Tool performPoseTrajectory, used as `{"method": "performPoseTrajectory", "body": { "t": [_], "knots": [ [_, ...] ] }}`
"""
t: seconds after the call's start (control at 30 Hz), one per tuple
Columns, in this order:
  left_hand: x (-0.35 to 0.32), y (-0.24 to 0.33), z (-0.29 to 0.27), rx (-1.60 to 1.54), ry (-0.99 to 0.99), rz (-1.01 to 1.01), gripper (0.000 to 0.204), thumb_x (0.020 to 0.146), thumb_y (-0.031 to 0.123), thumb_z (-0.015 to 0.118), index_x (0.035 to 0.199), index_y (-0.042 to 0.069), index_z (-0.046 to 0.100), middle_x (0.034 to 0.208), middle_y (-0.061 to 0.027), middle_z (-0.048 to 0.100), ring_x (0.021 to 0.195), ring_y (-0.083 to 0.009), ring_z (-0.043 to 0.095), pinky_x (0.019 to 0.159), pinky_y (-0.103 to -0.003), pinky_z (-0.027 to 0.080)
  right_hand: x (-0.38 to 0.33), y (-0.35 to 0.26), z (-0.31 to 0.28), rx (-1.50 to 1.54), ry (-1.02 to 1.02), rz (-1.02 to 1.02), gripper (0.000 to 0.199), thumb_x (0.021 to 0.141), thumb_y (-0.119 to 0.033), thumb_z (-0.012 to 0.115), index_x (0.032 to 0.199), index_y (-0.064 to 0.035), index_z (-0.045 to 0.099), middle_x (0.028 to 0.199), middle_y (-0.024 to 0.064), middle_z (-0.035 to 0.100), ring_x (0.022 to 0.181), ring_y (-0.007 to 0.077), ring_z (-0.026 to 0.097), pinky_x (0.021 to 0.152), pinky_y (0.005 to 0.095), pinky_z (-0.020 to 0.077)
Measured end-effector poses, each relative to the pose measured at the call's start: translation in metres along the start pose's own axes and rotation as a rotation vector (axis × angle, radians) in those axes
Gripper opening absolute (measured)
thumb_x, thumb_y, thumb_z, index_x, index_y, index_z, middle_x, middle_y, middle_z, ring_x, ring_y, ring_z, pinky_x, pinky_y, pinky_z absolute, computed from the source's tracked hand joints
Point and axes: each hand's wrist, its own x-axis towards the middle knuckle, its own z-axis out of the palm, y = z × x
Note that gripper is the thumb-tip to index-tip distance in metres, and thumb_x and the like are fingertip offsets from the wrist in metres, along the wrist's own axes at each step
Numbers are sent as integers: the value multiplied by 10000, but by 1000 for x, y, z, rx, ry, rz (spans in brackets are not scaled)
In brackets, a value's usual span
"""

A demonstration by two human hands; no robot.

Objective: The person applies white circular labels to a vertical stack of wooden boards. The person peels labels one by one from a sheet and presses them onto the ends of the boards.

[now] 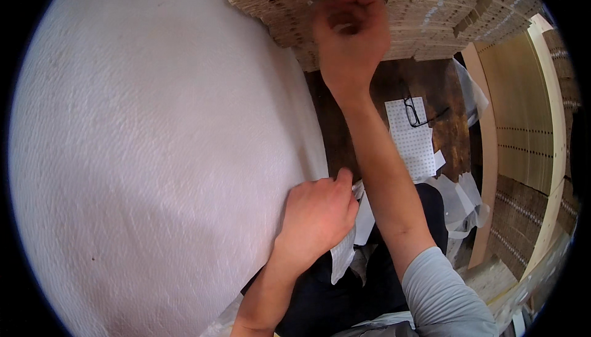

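Dark brown wood of a desk (455,143) shows beyond the left hand (317,214) and under the right forearm, and pale, wrinkled sheeting (166,134) fills the space to the left of both hands; whatever it covers is hidden.

The right hand (352,48) has its fingers curled inward, leaving a small hollow between thumb and fingers. It is slightly blurred, and I cannot tell whether it grips anything. Right behind it and spreading to both sides is a stack of brown fibrous boards (425,4), with dark holes along the edges and columns of small white marks.

The left hand is loosely closed, thumb lying toward the forefinger. A white paper sheet (343,260) hangs just below it; whether the fingers hold it is unclear.

To the right of both hands, a wooden rack (556,103) is loaded: one compartment has pale panels (520,91) with rows of dark holes, and below them are brown boards (516,220) with lines of white marks.

Between the right forearm and that rack, a finely printed label sheet (418,152) lies on the desk with black-framed eyeglasses (416,123) resting over it. Nearer the rack, translucent plastic wrapping (462,204) is crumpled.
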Motion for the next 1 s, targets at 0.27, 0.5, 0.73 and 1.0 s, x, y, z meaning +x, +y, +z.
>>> {"method": "performPoseTrajectory", "body": {
  "t": [0.27,0.5,0.73,1.0],
  "knots": [
    [1,-2,0,15,-39,-1,220,870,194,575,1007,22,581,751,-200,678,723,-424,668,668,-556,518,-2,1,6,29,57,15,385,758,3,790,1047,-10,535,827,84,716,664,138,655,621,283,513],
    [1,-2,-3,3,-55,-12,214,875,192,566,1004,23,580,756,-202,680,733,-423,670,681,-561,517,1,12,-4,-314,80,-180,365,764,-65,830,1015,-39,567,776,56,685,706,161,672,622,299,517],
    [-3,-1,-3,-2,-37,10,178,901,197,557,925,22,535,714,-201,648,703,-431,650,656,-564,497,-1,2,-19,-96,-47,-72,333,764,-20,813,1003,-39,583,868,58,660,765,166,681,641,301,529],
    [-2,0,1,17,-24,21,181,899,196,566,909,17,546,713,-199,649,705,-422,655,644,-558,500,1,3,-6,17,-29,-72,370,737,46,771,1025,-30,551,922,74,628,843,184,677,718,303,535]
  ]
}}
